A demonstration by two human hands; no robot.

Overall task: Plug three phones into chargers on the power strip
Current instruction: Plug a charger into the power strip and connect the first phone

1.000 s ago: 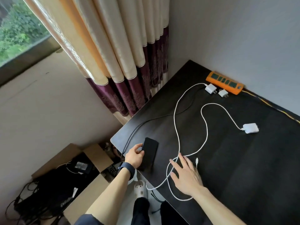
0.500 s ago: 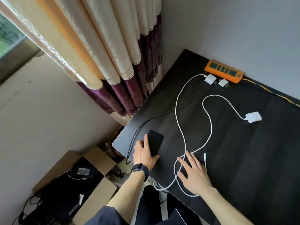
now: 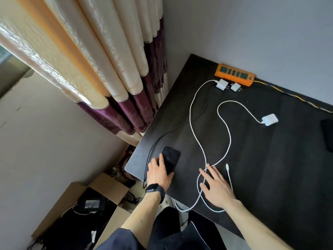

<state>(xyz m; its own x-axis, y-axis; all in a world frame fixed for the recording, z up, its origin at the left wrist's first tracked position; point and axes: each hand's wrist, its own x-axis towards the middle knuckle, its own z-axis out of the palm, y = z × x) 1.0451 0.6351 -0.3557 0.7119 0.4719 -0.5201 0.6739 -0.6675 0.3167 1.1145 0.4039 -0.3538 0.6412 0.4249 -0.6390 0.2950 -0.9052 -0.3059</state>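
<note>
on phone (image 3: 171, 156), left hand (image 3: 158, 175) lying flat

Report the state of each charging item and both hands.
power strip: sockets empty.
small chargers: unplugged, beside the strip.
large charger: unplugged, on the table.
white cable end: loose, in no phone.
phone: flat, under left hand.
right hand: flat on white cables.

Worn items: black smartwatch (image 3: 154, 190) with black strap, wrist of left hand (image 3: 159, 175); dark navy sleeve (image 3: 122, 238), left arm; dark trousers (image 3: 167, 223).
</note>
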